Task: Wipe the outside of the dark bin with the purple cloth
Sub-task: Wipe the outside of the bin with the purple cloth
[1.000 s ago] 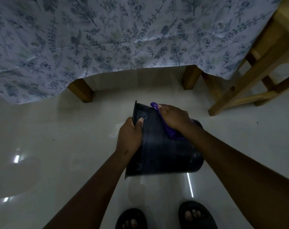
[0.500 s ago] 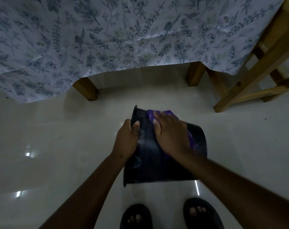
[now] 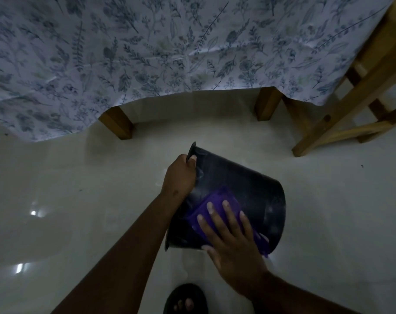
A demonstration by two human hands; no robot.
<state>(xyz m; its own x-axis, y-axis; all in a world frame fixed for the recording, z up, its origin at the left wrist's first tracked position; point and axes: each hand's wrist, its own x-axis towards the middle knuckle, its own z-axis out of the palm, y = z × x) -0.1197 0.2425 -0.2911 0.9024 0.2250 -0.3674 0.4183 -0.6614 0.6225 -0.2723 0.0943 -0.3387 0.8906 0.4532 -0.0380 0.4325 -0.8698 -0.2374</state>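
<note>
The dark bin (image 3: pixel 244 184) lies tipped on its side above the pale floor, its rim to the left and its base to the right. My left hand (image 3: pixel 180 175) grips the rim at the upper left, thumb over the edge. The purple cloth (image 3: pixel 215 200) is spread flat on the near part of the bin's outer wall. My right hand (image 3: pixel 228 236) presses down on the cloth with fingers spread, covering its lower half. A strip of cloth sticks out by the bin's base on the right.
A table under a floral tablecloth (image 3: pixel 170 53) stands just beyond the bin, with wooden legs (image 3: pixel 117 123) at left and centre. A wooden stool or chair frame (image 3: pixel 342 114) is at the right. My sandalled foot (image 3: pixel 185 299) is at the bottom edge. Glossy floor (image 3: pixel 56 200) surrounds everything.
My right hand slid the cloth from the far end of the bin wall down toward me to the near part. The left hand kept its grip on the rim.
</note>
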